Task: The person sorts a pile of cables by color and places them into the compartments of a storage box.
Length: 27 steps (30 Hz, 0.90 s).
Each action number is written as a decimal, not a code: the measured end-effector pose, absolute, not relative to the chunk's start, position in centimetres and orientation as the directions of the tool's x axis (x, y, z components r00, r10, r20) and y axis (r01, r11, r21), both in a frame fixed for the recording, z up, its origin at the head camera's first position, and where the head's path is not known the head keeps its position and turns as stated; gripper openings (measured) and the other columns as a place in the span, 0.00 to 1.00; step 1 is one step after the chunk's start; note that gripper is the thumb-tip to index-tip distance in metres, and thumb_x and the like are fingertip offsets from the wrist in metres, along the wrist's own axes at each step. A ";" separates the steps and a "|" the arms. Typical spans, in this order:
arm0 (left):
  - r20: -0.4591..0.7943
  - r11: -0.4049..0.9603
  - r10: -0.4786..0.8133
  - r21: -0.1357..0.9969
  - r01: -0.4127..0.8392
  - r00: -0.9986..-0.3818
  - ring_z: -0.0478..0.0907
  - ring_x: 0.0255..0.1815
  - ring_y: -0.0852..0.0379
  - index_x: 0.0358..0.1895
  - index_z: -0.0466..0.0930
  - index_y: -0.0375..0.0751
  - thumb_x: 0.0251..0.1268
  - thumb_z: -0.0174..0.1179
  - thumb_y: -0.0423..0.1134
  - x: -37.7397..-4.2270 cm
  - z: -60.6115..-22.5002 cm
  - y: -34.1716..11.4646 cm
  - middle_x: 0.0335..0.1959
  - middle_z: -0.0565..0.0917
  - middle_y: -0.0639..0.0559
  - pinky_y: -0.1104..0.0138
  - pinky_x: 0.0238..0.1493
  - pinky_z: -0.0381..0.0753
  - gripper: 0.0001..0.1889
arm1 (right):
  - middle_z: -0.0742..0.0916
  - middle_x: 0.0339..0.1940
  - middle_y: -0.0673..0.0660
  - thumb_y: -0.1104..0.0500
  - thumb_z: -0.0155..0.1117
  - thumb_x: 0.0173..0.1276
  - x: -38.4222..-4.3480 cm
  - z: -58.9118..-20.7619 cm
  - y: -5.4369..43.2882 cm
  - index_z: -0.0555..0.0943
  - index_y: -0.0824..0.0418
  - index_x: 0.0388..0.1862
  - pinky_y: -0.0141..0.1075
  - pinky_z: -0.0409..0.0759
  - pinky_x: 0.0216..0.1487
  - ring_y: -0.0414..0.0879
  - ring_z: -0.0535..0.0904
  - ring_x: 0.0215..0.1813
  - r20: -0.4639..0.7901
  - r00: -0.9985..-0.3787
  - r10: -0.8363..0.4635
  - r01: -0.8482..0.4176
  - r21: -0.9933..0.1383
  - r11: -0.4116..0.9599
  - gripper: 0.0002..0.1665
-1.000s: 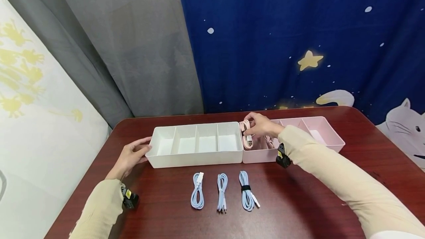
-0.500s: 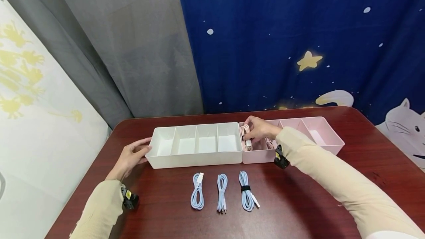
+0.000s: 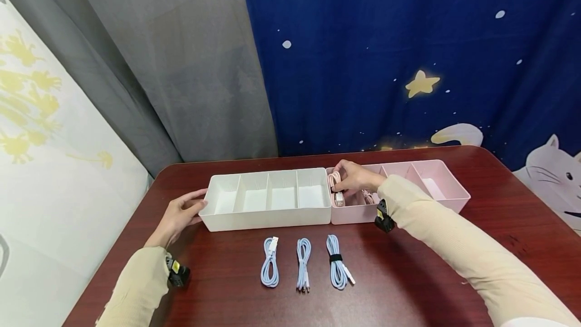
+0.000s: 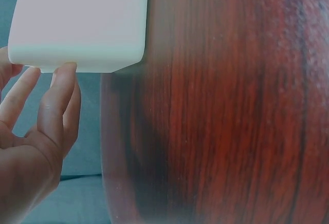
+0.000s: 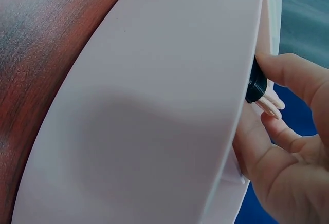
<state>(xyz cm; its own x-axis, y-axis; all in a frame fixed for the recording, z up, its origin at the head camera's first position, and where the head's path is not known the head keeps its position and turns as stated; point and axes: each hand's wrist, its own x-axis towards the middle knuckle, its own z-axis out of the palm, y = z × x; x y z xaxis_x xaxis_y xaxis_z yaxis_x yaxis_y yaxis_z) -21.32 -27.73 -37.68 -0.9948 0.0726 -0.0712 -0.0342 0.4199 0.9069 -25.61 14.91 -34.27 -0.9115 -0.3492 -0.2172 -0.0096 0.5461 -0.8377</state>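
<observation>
My right hand [image 3: 356, 175] reaches into the leftmost compartment of the pink divided box [image 3: 356, 214]. It pinches a coiled pink cable [image 3: 335, 179], whose black strap [image 5: 257, 82] shows between thumb and fingers in the right wrist view. The coil stands against the compartment's left side, with a metal plug near the front wall. More pink cable [image 3: 368, 196] lies to its right, partly hidden by the hand. At the left end of the white divided box [image 3: 268, 220], my left hand [image 3: 179, 216] touches the end wall with extended fingers [image 4: 54, 106].
In front of the boxes lie three coiled light-blue cables: one with a white plug [image 3: 270, 262], a middle one [image 3: 303, 265], and one with a black strap [image 3: 338, 262]. Both boxes stand end to end on the dark red wooden table [image 3: 236, 296]. Curtains [image 3: 317, 64] hang behind.
My right hand has lowered the pink cable slightly into the pink box's leftmost compartment, then stayed nearly still. The left hand keeps its place at the white box.
</observation>
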 end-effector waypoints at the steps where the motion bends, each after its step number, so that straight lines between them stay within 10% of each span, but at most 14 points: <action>1: -0.071 0.419 0.073 0.907 -0.034 -0.995 0.76 0.40 0.60 0.64 0.61 0.39 0.62 0.54 0.43 -21.3 -37.7 -27.7 0.51 0.72 0.35 0.61 0.41 0.77 0.28 | 0.76 0.34 0.65 0.72 0.62 0.54 -25.6 -34.3 14.9 0.61 0.70 0.44 0.44 0.80 0.33 0.50 0.77 0.32 -0.218 -0.911 -0.350 -0.009 -0.837 0.546 0.22; 27: -0.068 0.431 0.065 0.902 -0.034 -0.996 0.76 0.39 0.61 0.64 0.62 0.39 0.63 0.53 0.43 -21.3 -37.7 -27.7 0.51 0.72 0.35 0.64 0.40 0.78 0.27 | 0.79 0.34 0.66 0.68 0.61 0.54 -24.9 -34.6 14.8 0.66 0.69 0.48 0.42 0.80 0.30 0.50 0.78 0.32 -0.092 -0.932 -0.350 -0.141 -0.799 0.584 0.22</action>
